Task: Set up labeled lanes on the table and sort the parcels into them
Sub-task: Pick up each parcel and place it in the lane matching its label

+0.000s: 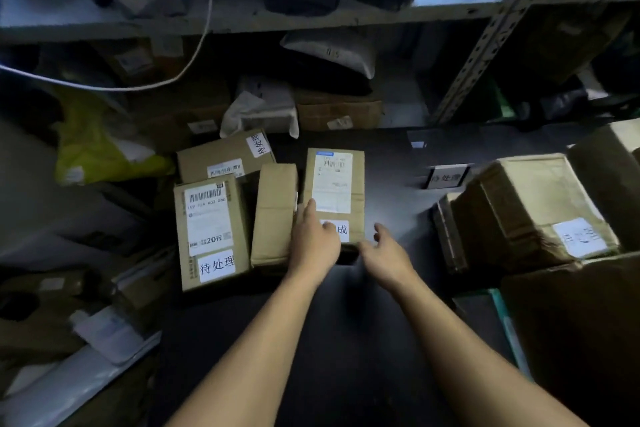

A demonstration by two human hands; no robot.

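Parcel in hand: a brown parcel (334,194) lies flat on the dark table (346,340), long side pointing away from the person; a shipping label is on its top and a small white sticker with the character 成 at its near end.
Left hand: the left hand (313,243) rests on the near left corner of this parcel, fingers straight and close together, lying flat on the top and covering part of the sticker.
Right hand: the right hand (382,253) is at the near right corner, fingers loosely spread and relaxed; whether they touch the cardboard, I cannot tell.
Left neighbours: a plain box (273,215) lies just beside the parcel's left edge; further left is a box marked 待处理 (211,232), and behind them another labelled box (225,156).
Right side: a bare strip of table lies between the parcel and the stacked cartons (519,211) on the right; a small standing sign (445,177) is near them.
Near side: the table in front of the parcel, under the forearms, is bare.
Far side: the shelf (311,19) with bags and boxes stands behind.
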